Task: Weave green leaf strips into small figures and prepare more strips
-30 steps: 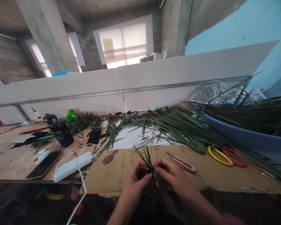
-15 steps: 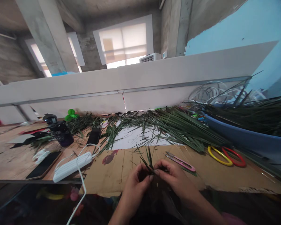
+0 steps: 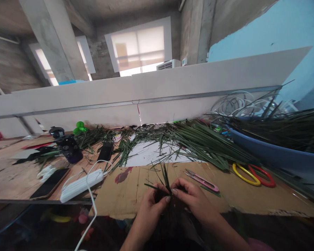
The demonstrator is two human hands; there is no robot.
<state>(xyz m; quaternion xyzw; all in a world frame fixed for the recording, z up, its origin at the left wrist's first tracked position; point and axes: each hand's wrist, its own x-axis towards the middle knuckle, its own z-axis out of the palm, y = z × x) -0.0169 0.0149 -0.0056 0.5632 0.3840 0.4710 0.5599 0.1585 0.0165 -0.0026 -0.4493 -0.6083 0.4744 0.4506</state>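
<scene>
Between my two hands are a few narrow green leaf strips (image 3: 165, 175), their tips fanning up and to the left. My left hand (image 3: 154, 202) is closed, thumb and fingers pinching the strips near their base. From the other side my right hand (image 3: 186, 192) pinches them too, its thumb close to the left one. The lower ends are lost against the dark clothing. Both hands are at the front edge of a cardboard sheet (image 3: 136, 195). Right of them lie pink-handled thread snips (image 3: 204, 182) with a leaf piece beside them.
Scissors (image 3: 247, 176) with yellow and red handles lie at right, near a blue tub (image 3: 274, 146) full of leaves. Long leaves (image 3: 204, 139) spread behind. At left are a white power strip (image 3: 81, 185) with a cable, phones (image 3: 50, 184) and a dark cup (image 3: 69, 148).
One leaf strip now sticks out to the left over my left hand's fingers, where it did not before. Both hands keep nearly the same place and grip.
</scene>
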